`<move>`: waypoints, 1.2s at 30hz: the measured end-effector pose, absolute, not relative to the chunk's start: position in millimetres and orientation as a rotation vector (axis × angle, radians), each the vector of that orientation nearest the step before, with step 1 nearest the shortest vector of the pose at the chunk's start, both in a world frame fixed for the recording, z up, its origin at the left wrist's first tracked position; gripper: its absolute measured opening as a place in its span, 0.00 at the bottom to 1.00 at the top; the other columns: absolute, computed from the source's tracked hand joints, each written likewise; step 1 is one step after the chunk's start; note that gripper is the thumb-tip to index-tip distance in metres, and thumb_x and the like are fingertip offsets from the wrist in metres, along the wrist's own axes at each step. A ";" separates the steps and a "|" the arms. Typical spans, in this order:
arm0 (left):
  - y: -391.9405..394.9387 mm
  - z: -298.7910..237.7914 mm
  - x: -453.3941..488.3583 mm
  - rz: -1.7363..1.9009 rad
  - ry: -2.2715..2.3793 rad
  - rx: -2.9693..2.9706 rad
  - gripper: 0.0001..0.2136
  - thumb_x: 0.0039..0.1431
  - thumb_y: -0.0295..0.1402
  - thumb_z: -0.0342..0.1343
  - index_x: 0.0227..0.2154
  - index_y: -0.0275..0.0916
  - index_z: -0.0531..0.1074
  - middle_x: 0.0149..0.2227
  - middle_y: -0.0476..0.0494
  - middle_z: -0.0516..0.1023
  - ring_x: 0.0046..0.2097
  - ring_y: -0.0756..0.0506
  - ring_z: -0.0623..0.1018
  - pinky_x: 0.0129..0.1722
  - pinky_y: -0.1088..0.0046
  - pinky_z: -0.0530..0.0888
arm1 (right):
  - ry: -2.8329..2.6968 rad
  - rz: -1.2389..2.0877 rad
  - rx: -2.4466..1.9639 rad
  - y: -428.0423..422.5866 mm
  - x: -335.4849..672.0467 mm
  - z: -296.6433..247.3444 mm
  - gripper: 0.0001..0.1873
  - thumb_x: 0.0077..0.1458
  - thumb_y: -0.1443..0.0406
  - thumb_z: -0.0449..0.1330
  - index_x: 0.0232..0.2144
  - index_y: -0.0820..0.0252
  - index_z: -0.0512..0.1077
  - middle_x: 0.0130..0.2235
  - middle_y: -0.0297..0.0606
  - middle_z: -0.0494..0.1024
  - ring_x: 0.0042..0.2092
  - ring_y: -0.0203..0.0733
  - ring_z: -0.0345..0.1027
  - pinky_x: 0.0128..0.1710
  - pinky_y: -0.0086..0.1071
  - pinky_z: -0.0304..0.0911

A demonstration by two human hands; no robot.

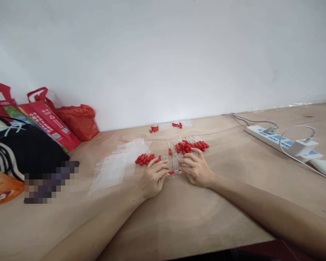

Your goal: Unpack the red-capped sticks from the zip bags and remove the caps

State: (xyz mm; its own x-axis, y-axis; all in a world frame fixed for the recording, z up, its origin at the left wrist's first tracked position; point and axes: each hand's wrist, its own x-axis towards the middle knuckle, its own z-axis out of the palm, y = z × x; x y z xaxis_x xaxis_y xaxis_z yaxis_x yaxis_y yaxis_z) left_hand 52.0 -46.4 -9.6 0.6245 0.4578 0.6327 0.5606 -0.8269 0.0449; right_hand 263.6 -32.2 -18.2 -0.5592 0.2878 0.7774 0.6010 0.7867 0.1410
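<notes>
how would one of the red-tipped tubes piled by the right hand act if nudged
The red-tipped tubes have slim, pale stems, so one would probably be light. Its red end looks wider than the stem, so a push might roll it in an arc. The thin stem might snap, though its material is unclear.

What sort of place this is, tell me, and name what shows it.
Probably a makeshift work area, at home or in a small workshop; I can't tell which. The signs: red-ended tubes laid in groups, flat clear plastic bags fanned out, and ordinary shopping bags standing nearby.
</notes>
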 end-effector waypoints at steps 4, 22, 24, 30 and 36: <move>-48.2 -8.9 51.6 -0.953 -0.836 -2.702 0.07 0.55 0.24 0.47 0.30 0.38 0.69 0.34 0.45 0.73 0.50 0.46 0.69 0.52 0.61 0.62 | -2.200 -0.499 -0.640 -32.6 265.5 -19.5 0.08 0.53 0.63 0.54 0.27 0.55 0.72 0.33 0.30 0.74 0.41 0.36 0.60 0.52 0.45 0.38; -50.8 -7.2 50.0 -0.949 -0.818 -2.751 0.07 0.56 0.23 0.46 0.30 0.37 0.68 0.33 0.45 0.71 0.50 0.46 0.69 0.53 0.60 0.62 | -2.189 -0.449 -0.610 -36.3 269.5 -18.0 0.06 0.52 0.64 0.54 0.27 0.55 0.71 0.32 0.28 0.74 0.41 0.36 0.61 0.52 0.44 0.40; -51.1 -7.6 50.9 -0.946 -0.807 -2.751 0.07 0.56 0.23 0.46 0.29 0.37 0.68 0.33 0.45 0.71 0.50 0.46 0.69 0.53 0.60 0.62 | -2.191 -0.447 -0.607 -37.1 268.6 -18.1 0.06 0.52 0.65 0.54 0.27 0.56 0.71 0.32 0.28 0.74 0.41 0.37 0.61 0.52 0.45 0.40; -51.8 -6.4 42.9 -0.958 -0.804 -2.754 0.07 0.56 0.22 0.45 0.29 0.37 0.68 0.31 0.46 0.71 0.50 0.46 0.69 0.52 0.61 0.63 | -2.198 -0.420 -0.630 -36.7 278.1 -20.0 0.06 0.51 0.66 0.55 0.26 0.55 0.71 0.32 0.28 0.74 0.41 0.37 0.61 0.52 0.44 0.40; -53.0 -4.8 14.2 -1.048 -0.987 -2.607 0.05 0.55 0.24 0.48 0.32 0.38 0.68 0.34 0.45 0.68 0.42 0.48 0.71 0.41 0.70 0.70 | -2.105 -0.403 -0.878 -31.9 313.4 -21.7 0.08 0.53 0.64 0.53 0.28 0.54 0.73 0.31 0.33 0.73 0.36 0.35 0.62 0.48 0.41 0.44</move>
